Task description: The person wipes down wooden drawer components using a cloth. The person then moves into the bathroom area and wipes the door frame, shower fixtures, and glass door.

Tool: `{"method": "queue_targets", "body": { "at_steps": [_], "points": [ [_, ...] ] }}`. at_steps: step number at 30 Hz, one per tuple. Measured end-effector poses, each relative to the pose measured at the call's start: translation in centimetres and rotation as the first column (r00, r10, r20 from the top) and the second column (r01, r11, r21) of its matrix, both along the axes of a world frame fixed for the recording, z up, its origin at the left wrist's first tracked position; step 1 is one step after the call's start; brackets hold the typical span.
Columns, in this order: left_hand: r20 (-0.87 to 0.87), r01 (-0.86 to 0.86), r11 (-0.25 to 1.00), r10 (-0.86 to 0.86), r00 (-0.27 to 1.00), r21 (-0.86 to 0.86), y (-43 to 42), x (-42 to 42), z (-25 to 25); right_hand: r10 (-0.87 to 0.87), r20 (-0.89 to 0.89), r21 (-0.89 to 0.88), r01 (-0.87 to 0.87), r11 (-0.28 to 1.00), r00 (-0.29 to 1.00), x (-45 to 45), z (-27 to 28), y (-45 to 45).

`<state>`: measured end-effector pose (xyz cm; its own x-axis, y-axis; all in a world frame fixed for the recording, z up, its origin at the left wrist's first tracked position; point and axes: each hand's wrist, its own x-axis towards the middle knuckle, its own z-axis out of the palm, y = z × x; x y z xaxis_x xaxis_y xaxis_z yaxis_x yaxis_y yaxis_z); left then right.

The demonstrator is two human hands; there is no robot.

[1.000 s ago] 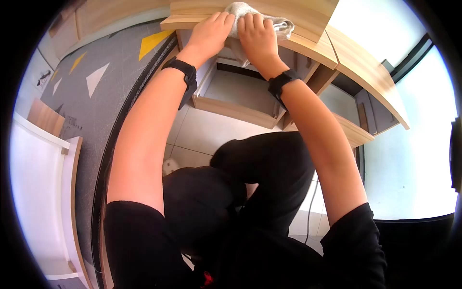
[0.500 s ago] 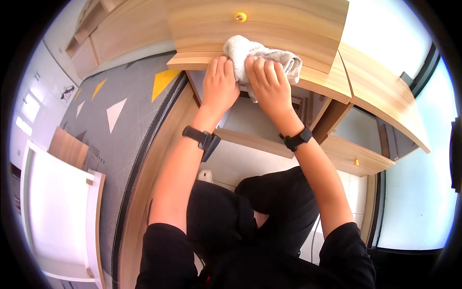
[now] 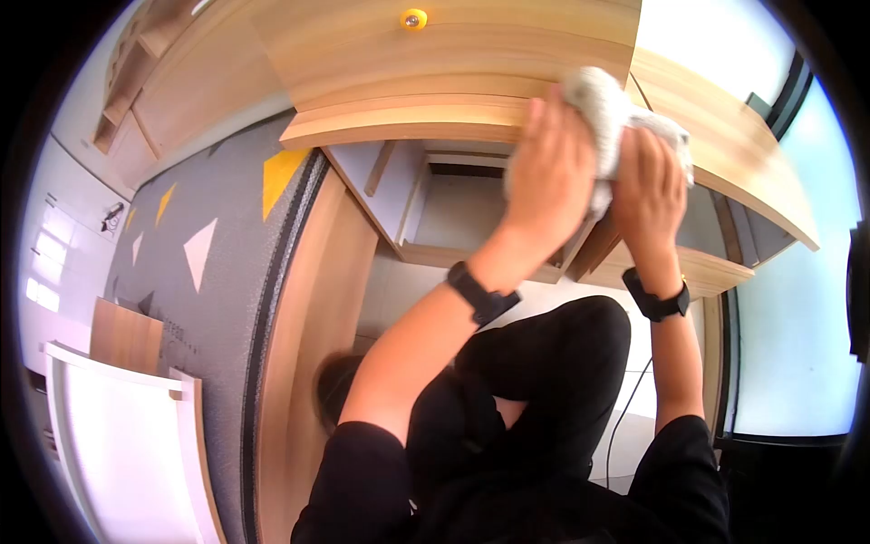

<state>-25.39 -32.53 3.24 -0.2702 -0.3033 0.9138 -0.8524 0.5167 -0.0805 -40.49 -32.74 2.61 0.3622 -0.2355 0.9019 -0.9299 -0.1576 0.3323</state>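
Note:
A light grey towel (image 3: pixel 596 98), bunched up and slightly blurred, lies against the right end of the wooden cabinet's edge (image 3: pixel 408 120). My left hand (image 3: pixel 548 172) presses on its left side, with fingers fairly straight and blurred. Over the towel's right part, the fingers of my right hand (image 3: pixel 651 186) are bent and gripping. The towel hides the cabinet's right corner. Below the edge is an open compartment (image 3: pixel 458 204) with a pale interior.
A yellow knob (image 3: pixel 414 19) sits on the wooden panel above. A second wooden unit (image 3: pixel 725 127) adjoins at right. On the left lies a grey mattress (image 3: pixel 199 299) with yellow and white triangles, beside a wooden bed rail (image 3: pixel 313 317). A cable (image 3: pixel 621 417) runs along the floor.
Both hands have moved right along the cabinet edge with the towel, from its middle to its right end. The view has shifted slightly, showing more of the compartment.

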Motion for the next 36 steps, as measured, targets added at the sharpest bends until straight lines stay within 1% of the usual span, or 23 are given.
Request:
{"method": "queue_targets", "body": {
  "at_steps": [3,5,6,7,8,11,12,15,17,19,20,21,22,23,24,25,26,27,29,32,34,35,36],
  "points": [
    [0.024,-0.063,0.987,0.067,0.997,-0.15,-0.3,-2.9,0.0,-0.027,0.074,-0.026,0.029,0.999,0.997,-2.1,-0.3,0.2],
    [0.015,-0.111,0.985,0.114,0.993,-0.129,-0.1,-2.4,-0.2,-0.021,0.083,0.027,0.019,0.999,0.996,-1.7,-0.4,0.6],
    [0.044,-0.086,0.983,0.094,0.995,-0.163,-0.2,-1.7,-0.3,-0.015,0.068,0.027,0.013,1.0,0.998,-0.9,-0.2,0.9],
    [0.076,-0.061,0.979,0.077,0.994,-0.196,-0.2,-1.0,-0.5,-0.015,0.12,0.072,0.006,0.997,0.993,0.1,0.1,1.2],
    [0.144,-0.15,0.968,0.181,0.973,-0.201,0.0,-0.1,-0.7,-0.016,0.175,0.115,-0.005,0.993,0.985,1.2,0.3,1.4],
    [0.157,-0.205,0.946,0.248,0.956,-0.25,0.0,2.4,-0.9,0.031,0.181,0.159,-0.061,0.985,0.983,4.3,0.5,1.7],
    [0.189,-0.246,0.946,0.287,0.939,-0.21,0.3,3.6,-0.9,0.091,0.161,0.133,-0.114,0.985,0.983,5.2,0.5,1.3],
    [0.225,-0.313,0.931,0.352,0.909,-0.19,0.6,8.0,-0.8,0.226,0.14,0.087,-0.24,0.967,0.964,8.9,1.1,0.6],
    [0.225,-0.368,0.908,0.408,0.885,-0.201,1.2,11.2,-0.9,0.298,0.082,0.069,-0.303,0.95,0.951,12.1,1.6,0.4],
    [0.194,-0.431,0.895,0.445,0.874,-0.11,2.3,14.9,-0.6,0.383,0.062,0.095,-0.387,0.917,0.922,15.5,2.1,0.7],
    [0.213,-0.489,0.872,0.479,0.852,-0.008,3.6,16.3,-0.4,0.449,0.073,0.126,-0.455,0.881,0.89,17.2,2.4,1.2],
    [0.122,-0.493,0.869,0.487,0.865,0.029,4.8,17.3,-0.1,0.516,0.087,0.157,-0.523,0.838,0.852,18.5,2.5,1.6],
    [0.071,-0.468,0.845,0.467,0.881,0.259,7.1,16.6,0.9,0.605,0.083,0.164,-0.609,0.776,0.792,18.3,2.9,1.8],
    [-0.011,-0.403,0.778,0.465,0.885,0.481,10.1,17.3,2.1,0.666,0.066,0.214,-0.662,0.718,0.743,19.6,2.8,2.5],
    [0.001,-0.458,0.756,0.518,0.856,0.467,12.7,17.8,3.4,0.736,0.115,0.275,-0.734,0.621,0.667,20.5,2.4,3.5],
    [-0.016,-0.401,0.69,0.513,0.858,0.603,16.0,18.3,4.4,0.79,0.165,0.338,-0.787,0.517,0.59,21.1,1.9,4.8],
    [-0.05,-0.315,0.608,0.506,0.861,0.729,19.1,18.5,4.7,0.845,0.194,0.337,-0.843,0.419,0.498,21.8,1.4,6.4],
    [-0.051,-0.336,0.594,0.539,0.841,0.73,21.8,18.8,4.5,0.852,0.208,0.416,-0.831,0.368,0.481,22.1,0.7,8.0],
    [-0.075,-0.361,0.563,0.606,0.792,0.744,28.4,19.6,3.7,0.907,0.194,0.492,-0.837,0.24,0.374,23.4,-0.2,12.9],
    [-0.086,-0.345,0.54,0.62,0.78,0.768,36.0,21.1,3.2,0.987,0.091,0.52,-0.851,0.068,0.135,23.5,0.8,18.2],
    [-0.185,-0.267,0.665,0.527,0.83,0.698,40.1,21.3,3.8,0.992,0.088,0.524,-0.851,0.029,0.088,23.5,2.3,20.8],
    [-0.183,-0.267,0.662,0.529,0.829,0.701,41.7,21.1,4.2,0.996,0.076,0.524,-0.852,0.002,0.049,23.7,3.2,21.9],
    [-0.166,-0.357,0.695,0.564,0.809,0.624,43.2,20.5,4.9,0.998,0.031,0.502,-0.864,0.028,0.05,23.9,4.2,23.0]
  ]
}}
